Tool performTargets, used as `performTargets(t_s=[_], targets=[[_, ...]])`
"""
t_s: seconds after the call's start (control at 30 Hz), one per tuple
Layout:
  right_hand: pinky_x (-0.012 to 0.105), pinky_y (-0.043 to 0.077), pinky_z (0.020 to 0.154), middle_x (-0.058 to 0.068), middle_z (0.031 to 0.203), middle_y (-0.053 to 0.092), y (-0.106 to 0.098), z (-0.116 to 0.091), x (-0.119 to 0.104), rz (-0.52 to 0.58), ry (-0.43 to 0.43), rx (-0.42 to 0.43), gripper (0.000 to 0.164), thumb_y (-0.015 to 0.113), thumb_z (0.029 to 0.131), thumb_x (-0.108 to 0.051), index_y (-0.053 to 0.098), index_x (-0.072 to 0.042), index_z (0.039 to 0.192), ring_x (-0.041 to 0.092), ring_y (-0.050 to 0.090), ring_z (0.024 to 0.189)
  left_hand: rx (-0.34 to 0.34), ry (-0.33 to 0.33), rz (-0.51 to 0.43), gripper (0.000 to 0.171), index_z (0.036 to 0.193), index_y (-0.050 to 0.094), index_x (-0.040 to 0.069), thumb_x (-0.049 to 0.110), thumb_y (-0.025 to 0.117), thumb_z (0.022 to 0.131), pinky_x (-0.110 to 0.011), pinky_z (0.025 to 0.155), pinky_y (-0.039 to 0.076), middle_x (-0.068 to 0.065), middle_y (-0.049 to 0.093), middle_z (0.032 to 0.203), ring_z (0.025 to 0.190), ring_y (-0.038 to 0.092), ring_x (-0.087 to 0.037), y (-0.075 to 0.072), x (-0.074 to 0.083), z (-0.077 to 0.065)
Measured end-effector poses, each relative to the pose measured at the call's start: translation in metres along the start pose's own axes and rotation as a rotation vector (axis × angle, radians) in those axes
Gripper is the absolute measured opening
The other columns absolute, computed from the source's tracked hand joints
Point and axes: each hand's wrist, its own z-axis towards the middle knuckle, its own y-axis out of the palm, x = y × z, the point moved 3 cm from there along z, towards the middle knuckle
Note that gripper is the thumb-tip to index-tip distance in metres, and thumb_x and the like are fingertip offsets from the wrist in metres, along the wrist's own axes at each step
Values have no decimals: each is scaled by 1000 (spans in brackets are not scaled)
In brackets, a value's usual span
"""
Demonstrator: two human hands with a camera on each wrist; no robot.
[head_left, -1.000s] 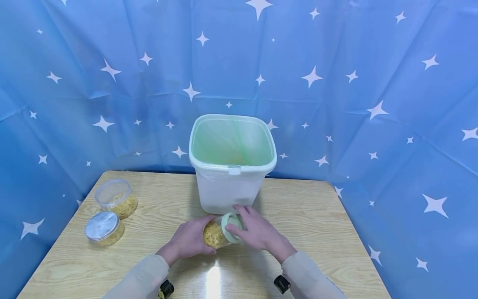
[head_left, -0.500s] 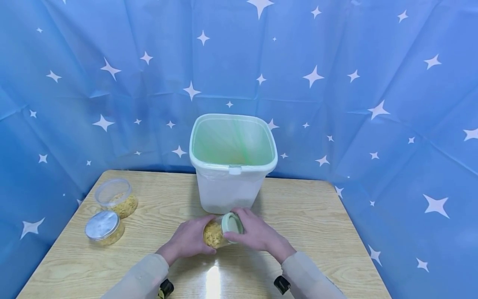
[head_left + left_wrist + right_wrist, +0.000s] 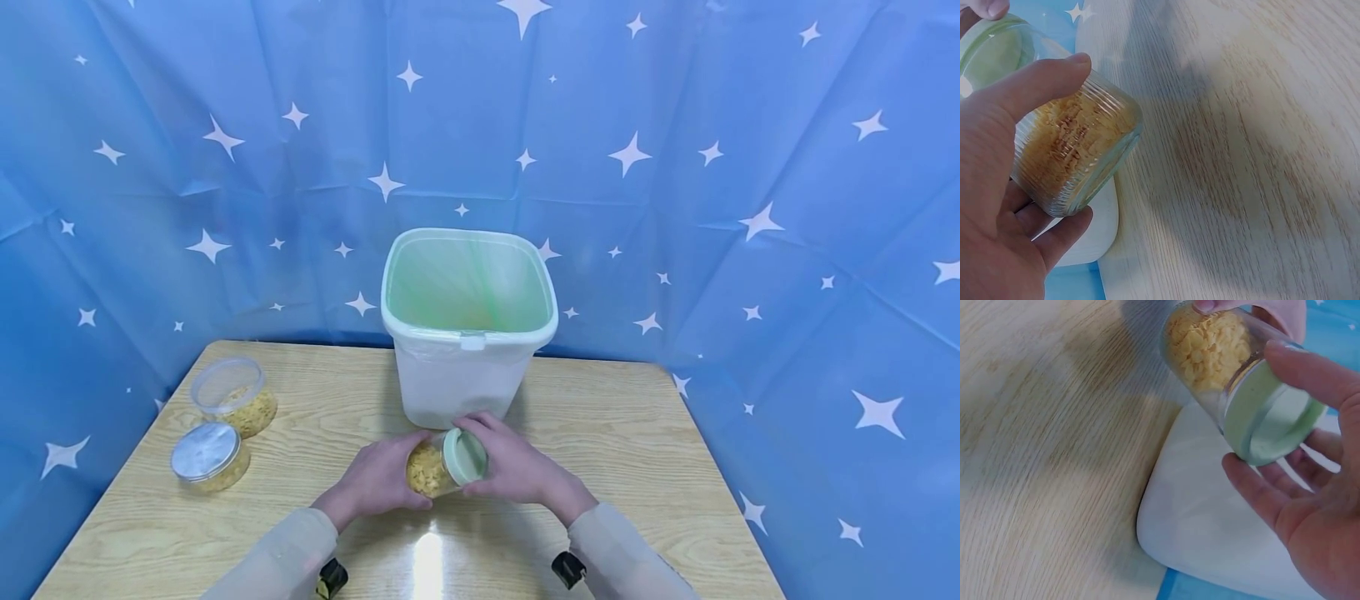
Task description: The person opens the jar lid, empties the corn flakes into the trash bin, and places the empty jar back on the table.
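Fingers, left hand point(image 3: 375, 477): bent wide round the body of a clear jar point(image 3: 427, 471), thumb on one side, fingertips on the other, as I see it on both feeds.
Fingers, right hand point(image 3: 517, 462): half curled about the jar's green lid point(image 3: 468, 456), gripping it by the rim.
Silver-lidded tub point(image 3: 212, 458): upright near the left edge of the table point(image 3: 637, 442).
Clear tub point(image 3: 247, 410): just behind, toward the far-left corner; I can't tell whether the two touch.
Jar: tilted near the table's middle, lid toward the right edge, yellow flakes point(image 3: 1210, 353) inside.
White bin point(image 3: 459, 379): upright by the far edge, just beyond the jar.
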Motion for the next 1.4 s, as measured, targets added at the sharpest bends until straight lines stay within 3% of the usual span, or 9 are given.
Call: performTargets(t_s=[0.3,0.47,0.6,0.7,0.77,1.07,1.3,1.4], targets=[[51,42,107,5,149,37,-2,-4,0,86,-22,-36,99,83,72,-14,29,-33,153,27,45,133,-3,-19,-39,90,135,53,20,43,90,56,-35,74,50,6,67,109,90,59,-10,-1,-2,-1],[56,38,110,14,159,22,-3,-4,1,86,28,-16,109,82,73,-45,16,-26,157,35,38,140,8,-18,-38,89,134,54,21,43,90,55,-34,74,50,7,67,108,89,59,-10,-2,-2,-1],[54,39,109,14,156,31,-5,-4,3,40,111,45,91,59,86,-65,23,-18,155,35,42,137,12,-15,-28,88,133,55,22,43,89,55,-33,73,49,8,67,106,87,59,-9,-2,-2,0],[54,41,108,15,152,41,-5,-2,5,7,171,63,77,42,95,-63,31,-14,153,36,46,135,12,-12,-21,87,132,55,22,43,89,55,-32,71,49,9,67,105,86,59,-8,-2,-2,0],[54,43,105,18,147,46,-4,-2,5,-13,198,68,74,38,97,-62,35,-11,150,37,50,131,12,-10,-17,85,131,55,22,43,89,56,-31,71,49,9,66,104,86,59,-8,-2,-2,-1],[52,49,95,19,134,54,1,0,4,-11,234,54,78,43,91,-69,41,-12,145,34,58,118,-3,-23,-14,86,132,54,23,44,90,56,-30,69,48,11,65,103,85,58,-7,-1,-1,1],[33,49,74,1,110,62,3,2,4,33,204,22,73,57,85,-67,49,-15,135,15,58,92,-8,-23,-6,86,132,55,22,44,89,56,-31,71,49,10,66,104,86,58,-7,-1,1,2],[37,51,83,4,120,62,3,2,3,21,170,9,78,62,84,-63,46,-13,141,19,59,103,-6,-21,-1,85,131,55,20,42,90,56,-32,71,49,9,66,104,86,58,-7,-1,1,2]])
